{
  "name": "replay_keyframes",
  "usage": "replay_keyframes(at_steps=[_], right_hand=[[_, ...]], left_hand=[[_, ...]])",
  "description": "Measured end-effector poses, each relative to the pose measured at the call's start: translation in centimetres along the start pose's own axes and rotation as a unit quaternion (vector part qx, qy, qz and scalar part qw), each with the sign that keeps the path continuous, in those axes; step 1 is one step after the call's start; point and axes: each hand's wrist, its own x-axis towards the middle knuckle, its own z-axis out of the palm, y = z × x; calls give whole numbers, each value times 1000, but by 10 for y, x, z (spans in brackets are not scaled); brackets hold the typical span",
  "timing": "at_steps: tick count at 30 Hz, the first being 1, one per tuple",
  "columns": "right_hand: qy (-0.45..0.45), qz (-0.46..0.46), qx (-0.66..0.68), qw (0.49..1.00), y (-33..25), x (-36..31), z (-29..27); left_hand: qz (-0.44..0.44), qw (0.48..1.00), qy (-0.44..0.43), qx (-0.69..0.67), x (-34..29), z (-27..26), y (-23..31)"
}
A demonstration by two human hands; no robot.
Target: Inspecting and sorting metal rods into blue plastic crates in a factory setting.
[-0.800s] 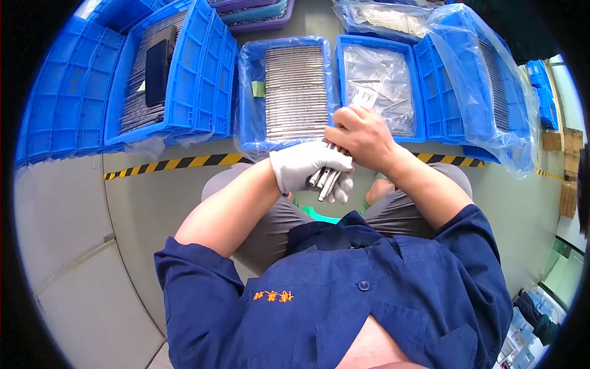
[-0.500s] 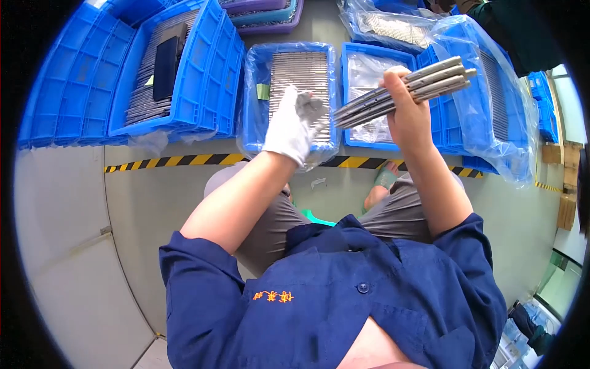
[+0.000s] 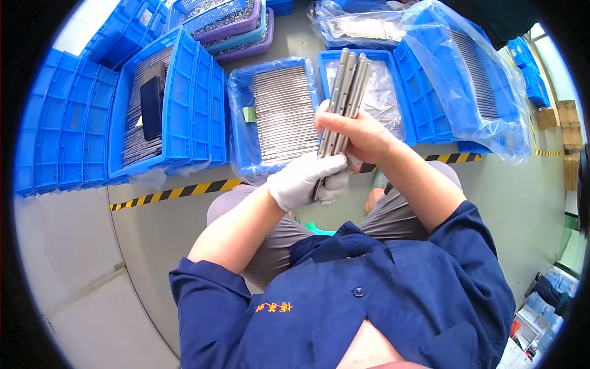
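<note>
A bundle of several slim metal rods [image 3: 344, 92] stands nearly upright in front of me, with small holes along their sides. My bare right hand [image 3: 359, 132] is wrapped round its middle. Lower down, my left hand [image 3: 310, 181], in a white glove, closes round the bottom ends of the same bundle. Just beyond the left hand is a blue crate [image 3: 236, 138] lined with clear plastic, holding rows of similar metal rods [image 3: 284, 111]. Behind the bundle, a second blue crate [image 3: 399, 117] holds clear plastic film and some rods.
Stacked blue crates [image 3: 200, 104] rise at the left, a black phone [image 3: 150, 107] lying on the rods there. Purple and teal baskets [image 3: 246, 40] of small metal parts stand farther back. At the right is a plastic-draped crate [image 3: 491, 117]. Black-and-yellow tape [image 3: 209, 187] crosses the floor.
The bundle has swung from slanting rightward to nearly upright and come toward the middle. My left hand has left the lined crate and taken hold of the bundle's lower end.
</note>
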Motion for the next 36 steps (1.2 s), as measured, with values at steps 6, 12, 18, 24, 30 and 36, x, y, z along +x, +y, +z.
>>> replay_keyframes(at_steps=[6,12,18,24,30,36], right_hand=[[174,24,147,974,-14,10,-51],[8,30,-419,908,-5,13,-35],[14,-234,-648,725,10,7,-53],[88,-179,-58,978,-37,8,-48],[30,-192,33,980,-41,2,-45],[191,-349,-243,885,-21,5,-28]], left_hand=[[99,914,312,239,-13,-14,13],[153,876,366,274,-26,-18,22],[162,879,362,264,-26,-12,22],[165,879,353,275,-27,-11,19],[146,887,344,270,-27,-10,19],[204,873,355,264,-19,-7,11]])
